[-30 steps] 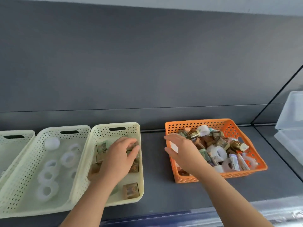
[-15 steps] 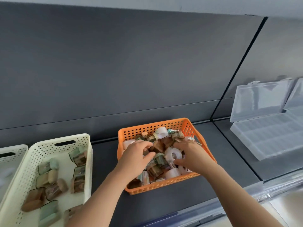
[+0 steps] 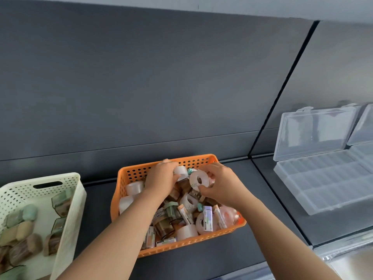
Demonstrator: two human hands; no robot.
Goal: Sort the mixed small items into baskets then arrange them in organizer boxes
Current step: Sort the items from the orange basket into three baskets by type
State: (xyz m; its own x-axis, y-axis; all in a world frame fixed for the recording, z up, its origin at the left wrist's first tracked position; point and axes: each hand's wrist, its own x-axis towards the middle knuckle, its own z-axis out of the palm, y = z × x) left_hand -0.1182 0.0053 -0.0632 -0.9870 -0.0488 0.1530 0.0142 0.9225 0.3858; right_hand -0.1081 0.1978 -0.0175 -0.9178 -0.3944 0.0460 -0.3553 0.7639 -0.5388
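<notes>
An orange basket [image 3: 129, 174] on the dark shelf holds several mixed small items: white tape rolls, brown packets, small tubes. Both hands are inside it near its far wall. My right hand [image 3: 224, 184] pinches a white tape roll [image 3: 197, 179], lifted a little above the pile. My left hand [image 3: 161, 178] curls its fingers round a small white roll [image 3: 180, 171] at the back of the basket. To the left stands a cream basket [image 3: 68, 209] with several brown and green packets in it.
An open clear organizer box [image 3: 327, 182] with several compartments lies on the shelf at the right, its lid [image 3: 312, 132] leaning on the back wall. A second clear box [image 3: 363, 126] shows at the right edge. The shelf's front edge [image 3: 252, 269] runs along the bottom.
The view has swung right, away from the cream baskets. My left hand left the cream basket and entered the orange one. My right hand has lifted a white tape roll from the pile.
</notes>
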